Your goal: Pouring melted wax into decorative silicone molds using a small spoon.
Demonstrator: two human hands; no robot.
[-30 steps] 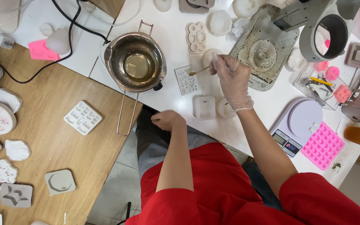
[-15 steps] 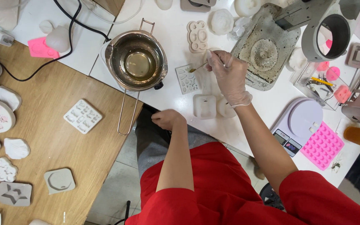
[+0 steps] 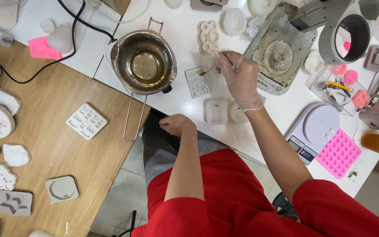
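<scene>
My right hand [image 3: 238,78], in a thin clear glove, pinches a small spoon [image 3: 208,70] whose bowl hovers over a small square white mould [image 3: 197,82] with several tiny cavities. Left of that mould stands a steel melting pot [image 3: 144,62] with yellowish liquid and a long wire handle. My left hand [image 3: 176,125] is bare, curled into a loose fist at the white table's front edge, holding nothing I can see. Two white square moulds [image 3: 216,111] lie just below my right wrist.
A grey dirty tray [image 3: 272,52] and a grey machine [image 3: 345,33] sit at the back right. A lilac kitchen scale [image 3: 314,129] and pink silicone mould [image 3: 339,153] lie on the right. The wooden table on the left carries several white and grey moulds [image 3: 86,121]. Black cables [image 3: 69,26] cross the back left.
My right hand with the spoon has shifted slightly up and away from me over the small mould. My left hand stays put.
</scene>
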